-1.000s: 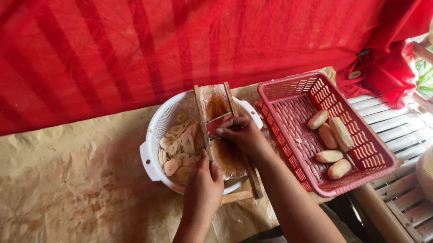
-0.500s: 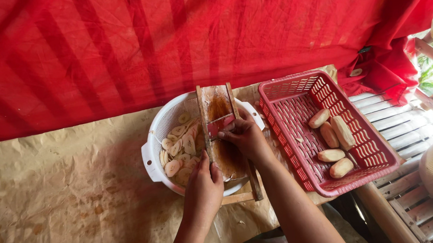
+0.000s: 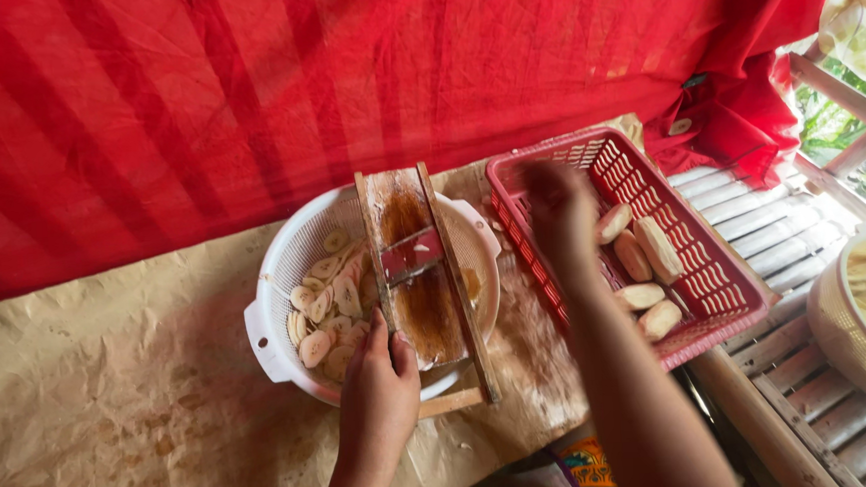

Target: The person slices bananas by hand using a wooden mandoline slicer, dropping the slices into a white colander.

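The left hand sits nearest, fingers closed on the lower end of the wooden slicer board — that board lies across the white colander bowl, banana slices heaped in its left half; the bowl rests on brown paper near the table's front edge; farther right, the right hand blurs over the red basket, just beside the peeled bananas — its finger state cannot be told.
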